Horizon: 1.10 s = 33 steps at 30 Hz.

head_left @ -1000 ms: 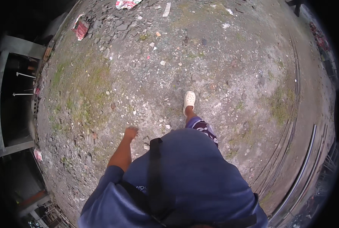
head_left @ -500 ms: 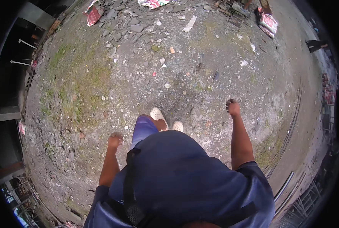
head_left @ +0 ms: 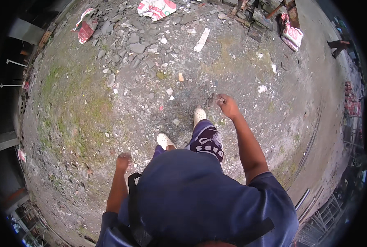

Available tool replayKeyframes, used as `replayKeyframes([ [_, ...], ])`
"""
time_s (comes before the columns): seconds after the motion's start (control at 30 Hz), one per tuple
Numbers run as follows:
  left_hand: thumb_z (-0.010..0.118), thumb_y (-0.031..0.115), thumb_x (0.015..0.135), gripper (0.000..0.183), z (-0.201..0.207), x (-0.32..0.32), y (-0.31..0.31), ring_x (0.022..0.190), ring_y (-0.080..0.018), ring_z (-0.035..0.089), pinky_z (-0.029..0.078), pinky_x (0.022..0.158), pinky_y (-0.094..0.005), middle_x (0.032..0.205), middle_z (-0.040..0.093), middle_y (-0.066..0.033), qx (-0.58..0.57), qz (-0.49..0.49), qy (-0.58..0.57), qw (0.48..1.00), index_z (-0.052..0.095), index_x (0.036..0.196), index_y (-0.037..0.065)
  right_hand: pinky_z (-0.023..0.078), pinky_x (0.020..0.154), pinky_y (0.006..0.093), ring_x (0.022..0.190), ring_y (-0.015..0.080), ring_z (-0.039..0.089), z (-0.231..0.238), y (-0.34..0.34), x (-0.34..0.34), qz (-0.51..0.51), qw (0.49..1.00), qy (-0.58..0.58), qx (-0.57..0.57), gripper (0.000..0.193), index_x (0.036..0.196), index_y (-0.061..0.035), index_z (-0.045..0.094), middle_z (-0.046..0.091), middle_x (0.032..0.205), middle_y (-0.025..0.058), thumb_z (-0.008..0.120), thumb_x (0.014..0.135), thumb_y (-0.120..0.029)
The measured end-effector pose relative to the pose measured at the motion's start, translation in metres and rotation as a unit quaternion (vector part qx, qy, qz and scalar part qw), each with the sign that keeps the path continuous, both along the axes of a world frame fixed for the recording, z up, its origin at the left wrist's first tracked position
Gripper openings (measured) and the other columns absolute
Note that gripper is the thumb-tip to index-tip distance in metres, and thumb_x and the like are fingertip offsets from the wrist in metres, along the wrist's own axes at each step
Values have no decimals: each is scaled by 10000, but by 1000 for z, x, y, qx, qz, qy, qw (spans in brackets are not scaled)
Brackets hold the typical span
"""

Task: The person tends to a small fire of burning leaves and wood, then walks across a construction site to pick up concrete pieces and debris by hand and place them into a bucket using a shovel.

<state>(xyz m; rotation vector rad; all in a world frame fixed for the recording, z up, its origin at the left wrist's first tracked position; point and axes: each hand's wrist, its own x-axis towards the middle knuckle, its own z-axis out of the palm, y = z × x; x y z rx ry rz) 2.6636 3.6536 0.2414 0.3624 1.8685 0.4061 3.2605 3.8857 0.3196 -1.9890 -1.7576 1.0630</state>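
My right hand swings forward over the gravelly ground, past my right shoe. Its fingers curl loosely, with a gap between thumb and fingertips, and no held thing shows. Low at my left side hangs my left hand, smeared by motion, so its fingers cannot be read. Neither hand touches anything that I can see. Beneath me are my cream clog-style shoes, the right one ahead of the left one. Patterned purple shorts cover my right leg.
Broken grey slabs lie ahead, near a white-and-red sack and a reddish sack. A scrap-wood pile and another sack are at the far right. Long rods line the right side. A person is at far right.
My right hand has swung forward and inward. My right foot has come ahead of the left. The slabs and sacks ahead appear nearer, and my left hand stays low at my side.
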Motion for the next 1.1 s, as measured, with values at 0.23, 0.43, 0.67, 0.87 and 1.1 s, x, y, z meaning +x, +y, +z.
replayKeyframes([
  [0.23,619,232,913,361,8,118,164,805,-160,669,513,634,-289,978,700,-84,6,33,91,995,598,1211,30,495,948,454,1097,383,625,-218,219,48,105,986,-107,-76,398,1230,-91,634,656,1187,202,631,864,-246],
  [0.43,623,203,911,365,-12,237,234,865,-151,672,516,723,-291,1001,699,-100,-83,-146,82,982,613,1216,2,482,1000,468,1173,371,602,-389,347,44,260,906,-193,-274,431,1308,-114,589,611,1294,180,536,882,-151],
  [0.67,638,111,928,348,-61,306,301,1025,-161,629,496,912,-301,1112,670,-103,-233,19,14,972,574,1249,-5,530,928,486,1129,367,635,-597,383,25,408,847,-225,-255,418,1318,-103,538,630,1276,147,497,902,-84],
  [0.87,609,148,940,342,-75,319,269,973,-187,672,530,802,-296,1105,679,-100,-295,46,19,954,557,1252,16,476,1024,486,1237,406,553,-687,348,-3,309,876,-233,-288,466,1426,-120,453,369,1540,143,368,968,-111],
  [1.1,615,171,928,351,-61,328,269,1015,-200,671,536,852,-332,1107,695,-128,-268,7,28,963,582,1233,-1,538,871,466,1027,355,668,-645,307,11,366,866,-250,-230,233,1017,-104,682,700,1066,144,494,914,-195],
])
